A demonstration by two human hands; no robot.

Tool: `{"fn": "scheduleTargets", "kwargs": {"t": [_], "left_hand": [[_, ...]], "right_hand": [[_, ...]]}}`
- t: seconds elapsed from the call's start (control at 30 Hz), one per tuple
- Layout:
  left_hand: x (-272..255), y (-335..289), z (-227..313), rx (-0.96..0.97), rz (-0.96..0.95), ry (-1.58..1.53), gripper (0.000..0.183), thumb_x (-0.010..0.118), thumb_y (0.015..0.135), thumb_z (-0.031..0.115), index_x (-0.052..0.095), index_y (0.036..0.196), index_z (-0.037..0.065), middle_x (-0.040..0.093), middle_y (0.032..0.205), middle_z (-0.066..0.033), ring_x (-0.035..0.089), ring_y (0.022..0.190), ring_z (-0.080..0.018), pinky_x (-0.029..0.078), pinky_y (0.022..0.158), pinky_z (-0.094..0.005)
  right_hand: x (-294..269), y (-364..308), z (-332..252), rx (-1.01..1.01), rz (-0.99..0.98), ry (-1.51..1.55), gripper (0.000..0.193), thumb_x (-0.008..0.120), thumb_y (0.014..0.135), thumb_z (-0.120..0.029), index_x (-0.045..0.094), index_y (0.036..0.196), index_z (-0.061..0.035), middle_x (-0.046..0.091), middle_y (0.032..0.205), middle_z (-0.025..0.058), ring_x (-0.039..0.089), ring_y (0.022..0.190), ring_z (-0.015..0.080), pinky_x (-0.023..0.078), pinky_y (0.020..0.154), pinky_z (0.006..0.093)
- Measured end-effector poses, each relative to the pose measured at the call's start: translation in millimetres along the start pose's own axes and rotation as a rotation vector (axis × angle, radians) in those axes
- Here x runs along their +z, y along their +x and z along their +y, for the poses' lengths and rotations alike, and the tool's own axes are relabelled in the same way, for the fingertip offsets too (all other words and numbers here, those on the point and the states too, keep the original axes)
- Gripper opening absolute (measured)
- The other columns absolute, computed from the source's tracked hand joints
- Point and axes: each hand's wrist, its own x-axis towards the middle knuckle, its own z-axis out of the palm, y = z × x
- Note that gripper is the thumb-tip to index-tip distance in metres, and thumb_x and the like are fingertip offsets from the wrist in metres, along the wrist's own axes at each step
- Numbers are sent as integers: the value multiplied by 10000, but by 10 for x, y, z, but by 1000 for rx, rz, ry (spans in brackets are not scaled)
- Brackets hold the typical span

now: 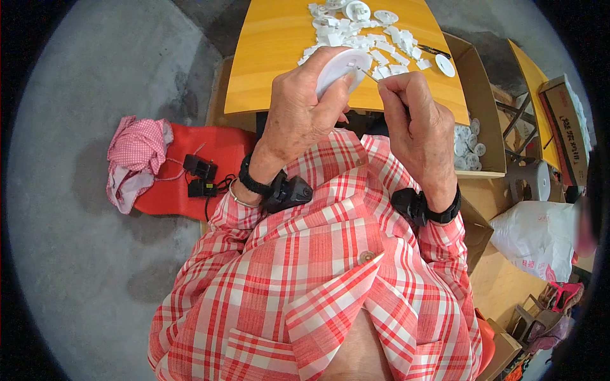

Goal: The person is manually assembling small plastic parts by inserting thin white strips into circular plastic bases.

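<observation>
We find the left hand closed on a white plastic disc, thumb across its face, the disc tilted above the palm near the table edge. The right hand pinches a slender metal tool between thumb and forefinger, its tip at the disc's face; contact cannot be confirmed. We judge the step in hand to be tool work on that face; the next move calls for a steady disc and a well-aligned tip. Beyond, we note loose white plastic parts on the yellow wooden table.
</observation>
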Motion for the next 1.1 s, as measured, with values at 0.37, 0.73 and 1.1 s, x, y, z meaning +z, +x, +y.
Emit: {"fn": "scheduleTargets", "kwargs": {"t": [0.37,0.73,1.1], "left_hand": [[9,8,-7,22,-1,7,290,567,858,112,545,1120,-8,656,849,-110,619,576,-113,501,484,-229],[5,24,-69,131,21,131,259,575,853,92,556,1096,4,652,821,-96,618,585,-103,502,494,-239],[16,35,-102,190,35,201,250,559,852,88,566,1094,24,654,799,-115,632,566,-131,509,499,-245]], "right_hand": [[14,6,3,-21,-11,-56,109,574,837,-38,473,879,-46,551,600,120,586,538,277,440,476,351],[11,14,-109,-258,-105,-607,121,560,770,-103,461,834,-79,485,667,49,571,625,187,462,443,306],[95,52,77,51,-62,112,143,521,884,-135,460,873,-6,574,618,113,542,491,234,403,422,328]]}}
